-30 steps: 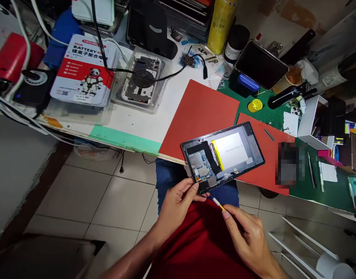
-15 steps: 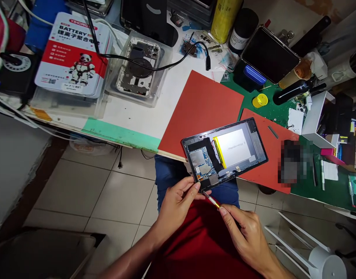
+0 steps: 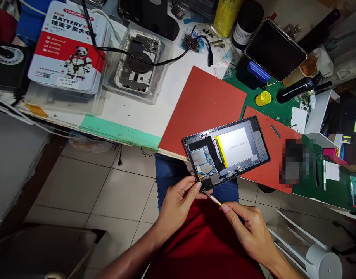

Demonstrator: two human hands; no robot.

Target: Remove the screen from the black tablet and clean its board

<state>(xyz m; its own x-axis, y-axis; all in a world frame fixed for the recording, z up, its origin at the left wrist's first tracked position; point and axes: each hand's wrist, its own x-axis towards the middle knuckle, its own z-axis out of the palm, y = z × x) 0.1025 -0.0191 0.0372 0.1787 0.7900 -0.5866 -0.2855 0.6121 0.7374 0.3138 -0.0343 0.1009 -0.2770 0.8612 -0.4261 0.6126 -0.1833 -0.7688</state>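
An opened tablet [image 3: 207,155] is tilted over the bench edge, its circuit board and silver battery [image 3: 235,147] exposed. My left hand [image 3: 178,199] pinches its near left corner, thumb on the frame and fingers underneath. In my right hand [image 3: 249,228] is a slim tool with a silver and gold shaft [image 3: 213,198], probably a pry blade or screwdriver; its exact kind is unclear. The tool's tip meets the tablet's near edge, just right of my left thumb. My right fingers are wrapped round its handle, which is mostly hidden.
Red mats [image 3: 207,104] lie under and behind the tablet. A phone shell [image 3: 137,64] sits in a clear plastic case, beside a battery box [image 3: 67,50]. On the green mat stand a yellow cap [image 3: 263,99] and a propped phone [image 3: 275,48]. A black cable [image 3: 166,61] crosses the bench.
The view has shifted slightly, moving the bench items a little. Both hands keep their grips, and the tool's tip stays at the same edge of the tablet.
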